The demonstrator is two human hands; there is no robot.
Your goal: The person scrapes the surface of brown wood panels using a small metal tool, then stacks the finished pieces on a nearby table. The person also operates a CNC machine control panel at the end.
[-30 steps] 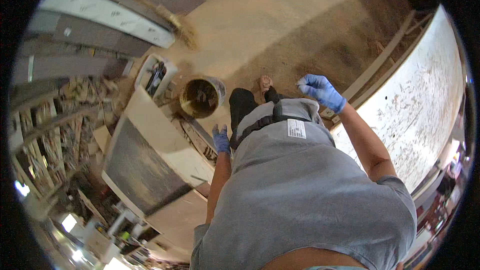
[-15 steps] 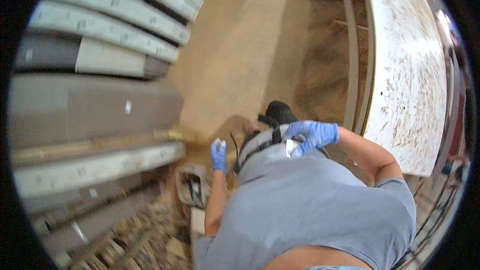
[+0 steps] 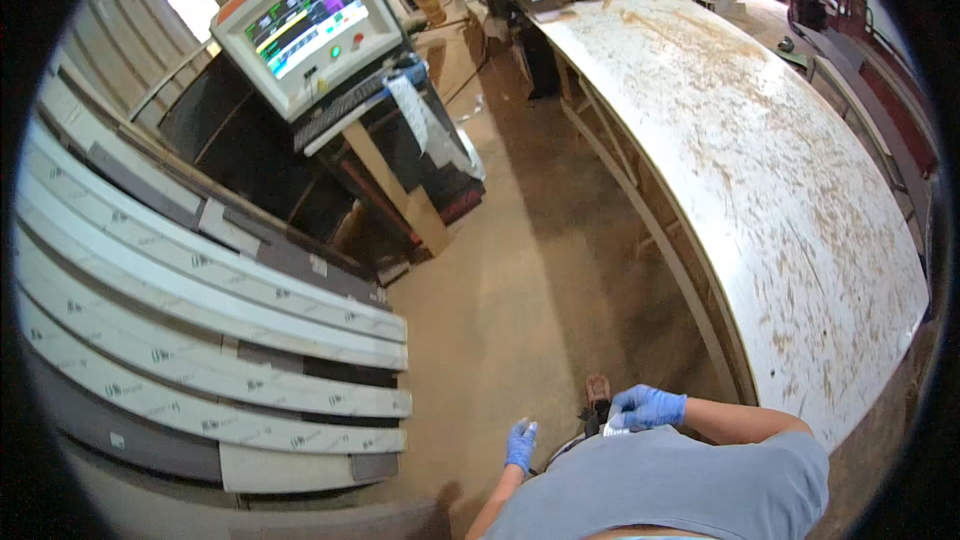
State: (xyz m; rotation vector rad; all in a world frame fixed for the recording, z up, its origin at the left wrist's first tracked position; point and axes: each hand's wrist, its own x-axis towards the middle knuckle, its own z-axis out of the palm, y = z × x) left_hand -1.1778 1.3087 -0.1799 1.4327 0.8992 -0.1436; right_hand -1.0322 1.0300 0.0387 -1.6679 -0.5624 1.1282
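My right hand [image 3: 648, 408], in a blue glove, is held in front of my waist with its fingers curled. A small white piece [image 3: 614, 428], perhaps paper or a label, shows under its fingers, which close on it; its kind is too small to tell. My left hand [image 3: 520, 444], also blue-gloved, hangs low beside my body, its fingers drawn in. A pale spot shows at its fingertips, and I cannot make out what it is. Neither hand touches the white-topped table or the stacked panels.
On the right runs a long white table [image 3: 690, 130] strewn with brown dust and chips. Stacked wrapped panels [image 3: 250, 390] stand at left. Ahead left is a control console [image 3: 310, 30] with a lit screen, over a keyboard [image 3: 350, 105]. A dusty brown floor [image 3: 480, 310] lies between.
My view has swung up and forward, bringing the console and the far end of the table in. Both hands now sit lower in view; the right stays at my waist with the white piece.
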